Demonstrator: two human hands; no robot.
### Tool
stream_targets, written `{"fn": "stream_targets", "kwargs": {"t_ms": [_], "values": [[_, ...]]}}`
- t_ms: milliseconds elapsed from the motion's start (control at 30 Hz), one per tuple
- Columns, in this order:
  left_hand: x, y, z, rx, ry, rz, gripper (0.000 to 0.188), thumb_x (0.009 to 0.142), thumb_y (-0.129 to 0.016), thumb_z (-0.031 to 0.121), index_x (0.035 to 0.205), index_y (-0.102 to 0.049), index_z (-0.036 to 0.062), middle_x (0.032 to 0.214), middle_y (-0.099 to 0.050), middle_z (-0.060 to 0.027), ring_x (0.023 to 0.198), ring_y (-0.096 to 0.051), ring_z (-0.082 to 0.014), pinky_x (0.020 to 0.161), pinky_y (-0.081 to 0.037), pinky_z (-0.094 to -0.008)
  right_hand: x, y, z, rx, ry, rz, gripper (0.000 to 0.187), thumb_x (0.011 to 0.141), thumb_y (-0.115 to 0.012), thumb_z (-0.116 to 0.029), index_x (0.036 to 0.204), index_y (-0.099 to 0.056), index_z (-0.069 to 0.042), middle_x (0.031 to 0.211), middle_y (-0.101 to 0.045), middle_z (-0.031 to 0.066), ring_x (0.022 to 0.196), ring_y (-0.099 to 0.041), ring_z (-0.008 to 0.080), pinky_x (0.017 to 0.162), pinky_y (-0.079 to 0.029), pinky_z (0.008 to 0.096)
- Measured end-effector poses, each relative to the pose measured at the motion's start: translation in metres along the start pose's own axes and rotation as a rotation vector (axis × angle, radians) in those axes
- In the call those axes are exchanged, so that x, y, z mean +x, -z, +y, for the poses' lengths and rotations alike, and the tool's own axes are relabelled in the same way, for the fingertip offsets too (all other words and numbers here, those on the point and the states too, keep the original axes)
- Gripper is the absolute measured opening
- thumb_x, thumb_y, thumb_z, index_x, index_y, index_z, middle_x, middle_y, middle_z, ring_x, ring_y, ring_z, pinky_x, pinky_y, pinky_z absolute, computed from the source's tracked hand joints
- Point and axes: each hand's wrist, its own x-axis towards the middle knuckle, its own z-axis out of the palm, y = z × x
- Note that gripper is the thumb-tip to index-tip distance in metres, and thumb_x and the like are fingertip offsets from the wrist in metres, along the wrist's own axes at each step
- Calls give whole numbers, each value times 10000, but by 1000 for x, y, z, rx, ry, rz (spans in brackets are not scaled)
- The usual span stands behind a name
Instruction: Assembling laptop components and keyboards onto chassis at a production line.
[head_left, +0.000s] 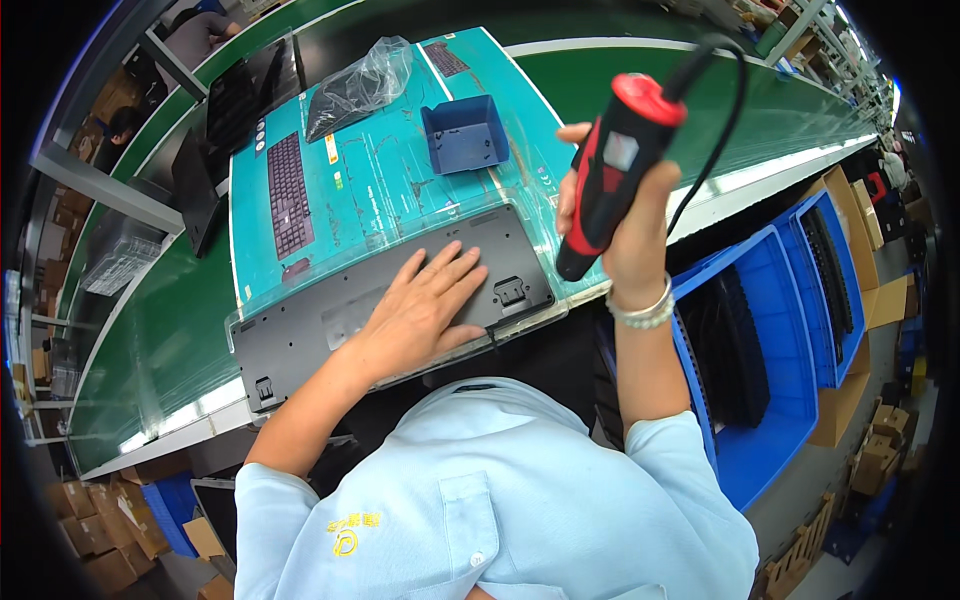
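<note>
A black keyboard lies upside down along the bench edge, its screw holes and folding feet facing up. On its underside my left hand rests flat with the fingers spread. My right hand is wrapped round a red and black corded electric screwdriver, raised above the keyboard's right end. The screwdriver is held at a slant with its black nose down; no bit can be made out. Just beyond the keyboard stands a small dark blue bin with several tiny dark pieces in it, probably screws.
Under the work lies a teal printed box sheet. A clear plastic bag sits on its far part. To my right, blue crates hold dark keyboards. Dark panels stand at the left, and people work at the far left.
</note>
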Motion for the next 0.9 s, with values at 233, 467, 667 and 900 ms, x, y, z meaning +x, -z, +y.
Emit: {"fn": "stream_targets", "kwargs": {"t_ms": [233, 467, 667, 900], "values": [[-86, 32, -23, 112, 387, -29, 721, 884, -611, 420, 1450, -366, 46, 1531, -338, -114, 1444, -253, -287, 1154, -224, -483, 33, 95, 58, -435, -473, 154, 627, 958, -471, -523, 1265, -526, 22, 807, -621, 93, 596, -586, 150, 553, -476, 256], [-216, 13, -41, 219, 934, 152, 624, 925, -594, 308, 1429, -387, 6, 1477, -406, -169, 1381, -361, -331, 1116, -287, -449, 31, 94, 82, -866, -536, 5, 588, 919, -573, -399, 1290, -519, 54, 1088, -650, 167, 867, -642, 228, 751, -520, 317], [-237, -6, -18, -173, 1278, 554, 509, 961, -551, 210, 1395, -428, -25, 1410, -475, -198, 1295, -470, -314, 1067, -358, -376, -41, 52, 59, -1135, -74, 12, 365, 902, -613, -236, 1174, -633, 7, 1181, -646, 171, 1055, -619, 307, 925, -481, 356], [-244, -21, -31, -501, 1219, 820, 458, 967, -536, 156, 1371, -455, -43, 1348, -529, -193, 1221, -525, -264, 1035, -380, -329, -112, 2, 54, -1034, -156, -72, 328, 898, -613, -143, 1164, -634, 47, 1256, -613, 181, 1143, -593, 298, 962, -466, 337]]}}
